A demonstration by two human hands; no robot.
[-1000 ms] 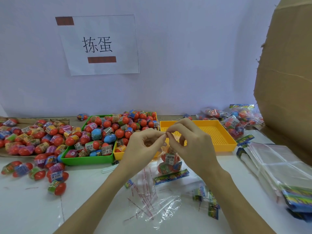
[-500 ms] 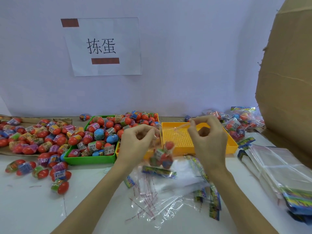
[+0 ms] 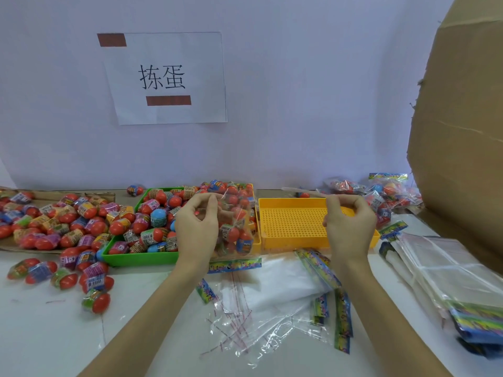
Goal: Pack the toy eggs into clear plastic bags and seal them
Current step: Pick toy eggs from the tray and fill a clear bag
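Right now your left hand (image 3: 196, 227) pinches the top of the clear plastic bag of red toy eggs (image 3: 234, 232), hanging just left of the yellow perforated tray (image 3: 292, 221). Your right hand (image 3: 349, 224) pinches a thin peeled strip (image 3: 302, 191). The exposed adhesive could crease or stick askew. The bag's mouth is too transparent to read.

A pale lilac wall (image 3: 299, 91) fills the back, evenly lit. A white paper sign (image 3: 166, 77) with two black characters and two dark red bars hangs on it. A white table (image 3: 40, 336) runs below. Brown cardboard (image 3: 462, 131) stands at the right edge.
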